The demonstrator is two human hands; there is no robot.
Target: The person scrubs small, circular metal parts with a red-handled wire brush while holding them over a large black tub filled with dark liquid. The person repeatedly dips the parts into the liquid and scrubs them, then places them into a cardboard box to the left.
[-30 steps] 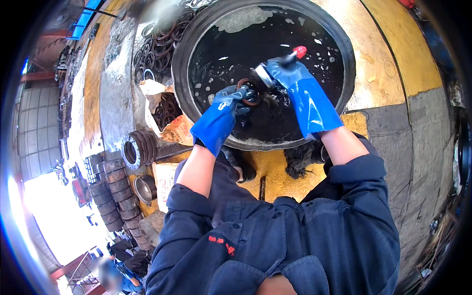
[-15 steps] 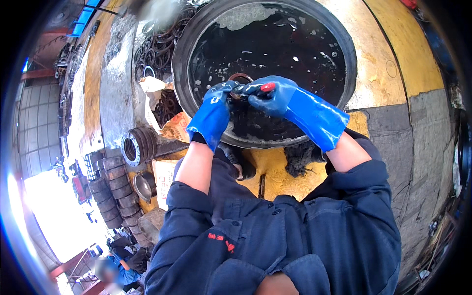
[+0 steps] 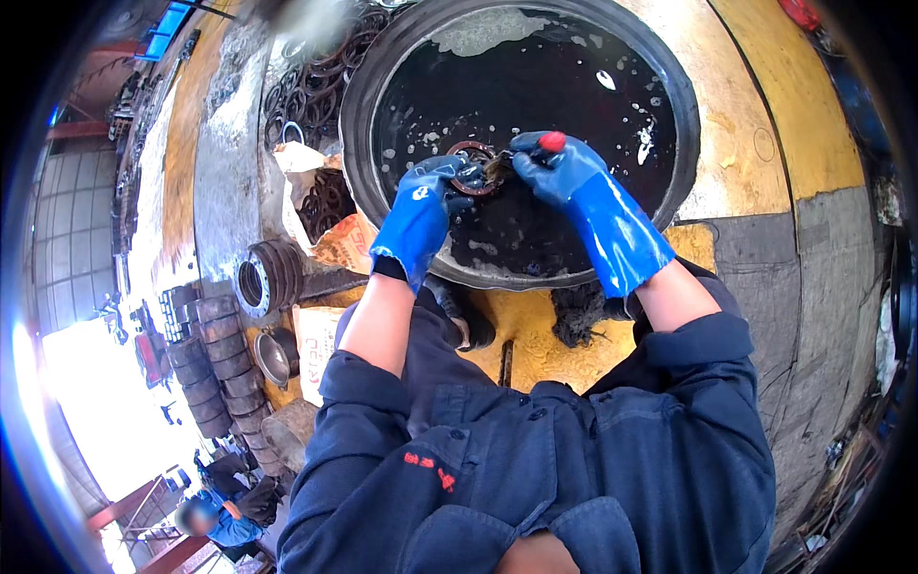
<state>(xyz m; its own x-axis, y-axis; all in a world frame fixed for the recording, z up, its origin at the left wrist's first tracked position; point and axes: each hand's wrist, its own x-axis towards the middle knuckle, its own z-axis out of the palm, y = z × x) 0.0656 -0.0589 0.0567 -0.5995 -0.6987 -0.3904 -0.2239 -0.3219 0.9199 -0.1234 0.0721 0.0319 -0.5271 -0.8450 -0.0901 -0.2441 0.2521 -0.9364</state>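
My left hand point(image 3: 432, 187), in a blue rubber glove, is closed on the near left side of a reddish-brown ring point(image 3: 472, 189). The ring is held over the dark liquid point(image 3: 555, 91) in a wide round black tub point(image 3: 685, 124). My right hand point(image 3: 559, 170), gloved the same way, is closed in a pinch just right of the ring. At its fingertips a small brownish tuft point(image 3: 496, 169) reaches the ring's right side; its kind is unclear. A red spot point(image 3: 552, 142) shows at the top of the right glove, and I cannot tell what it is.
Many dark rings point(image 3: 320, 91) are heaped left of the tub, beside an open paper sack point(image 3: 298, 163). Stacked rings point(image 3: 266, 282), a metal bowl point(image 3: 275, 358) and piled dark cylinders point(image 3: 225, 349) stand at lower left. Another person point(image 3: 225, 521) is far off at lower left.
My right hand has drawn away to the right and slightly up, parting from the left hand. The ring in my left hand now shows more fully, with the tuft against it.
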